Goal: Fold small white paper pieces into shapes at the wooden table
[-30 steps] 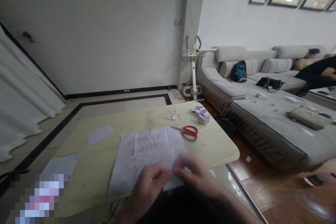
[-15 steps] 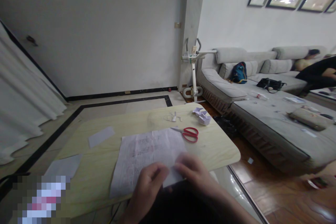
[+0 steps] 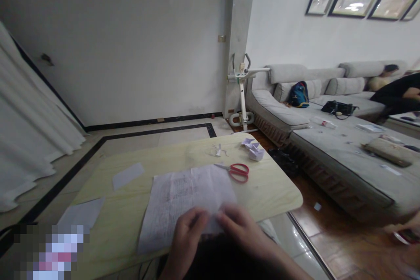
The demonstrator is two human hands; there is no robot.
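Note:
My left hand (image 3: 190,229) and my right hand (image 3: 239,224) are close together at the table's near edge. Both are closed in a pinch on a small piece of white paper (image 3: 213,225), blurred and largely hidden by the fingers. Beneath and beyond them a large creased sheet with faint writing (image 3: 187,197) lies flat. Red-handled scissors (image 3: 239,173) rest at its far right corner, blades pointing left. Folded paper pieces (image 3: 256,153) sit near the far right corner of the wooden table (image 3: 269,188), with thin paper scraps (image 3: 218,150) to their left.
Two blank paper pieces, one farther off (image 3: 127,176) and one nearer (image 3: 82,213), lie on the table's left side. A grey sofa (image 3: 328,153) with bags stands at the right, where a person (image 3: 398,92) sits. An exercise machine (image 3: 242,96) stands by the wall.
The view has tilted slightly, so everything sits a little lower. My hands have come slightly closer together, and less of the small paper shows between them.

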